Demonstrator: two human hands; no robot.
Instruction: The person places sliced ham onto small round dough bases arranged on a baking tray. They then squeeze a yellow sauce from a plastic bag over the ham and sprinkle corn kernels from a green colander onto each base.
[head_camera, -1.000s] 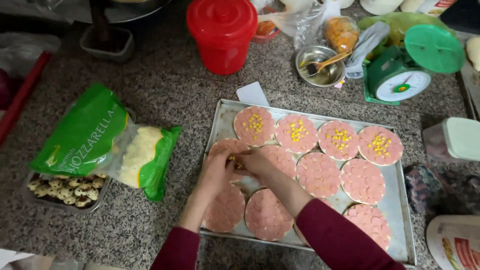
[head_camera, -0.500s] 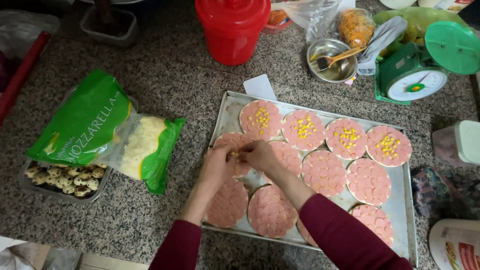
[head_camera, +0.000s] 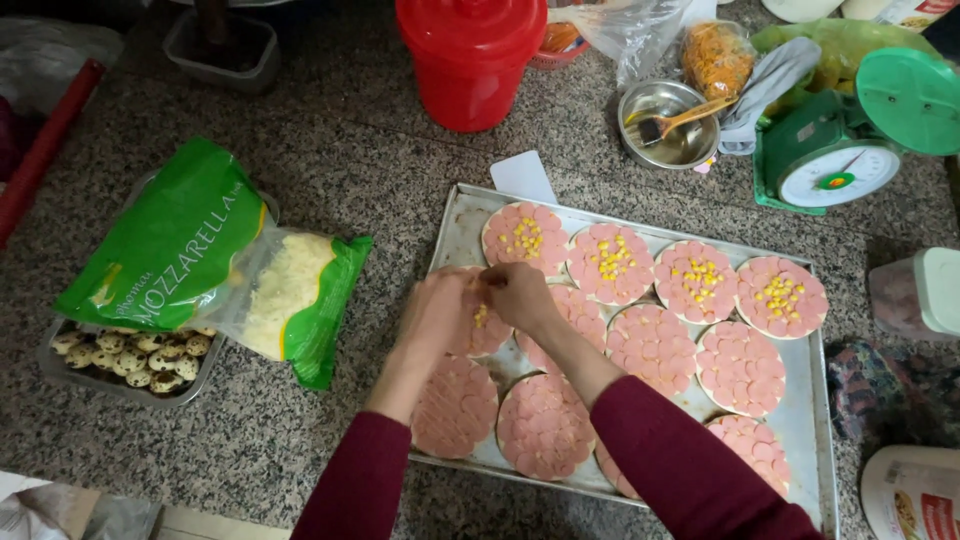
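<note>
Head view: the left hand and right hand meet fingertip to fingertip over a sausage-covered round near the left edge of the baking tray, apparently pinching corn kernels to drop them at its centre. Four rounds along the far edge already carry corn. A green cheese bag lies left of the tray.

Both hands' fingers meet over a sausage-topped round on the baking tray.
</note>
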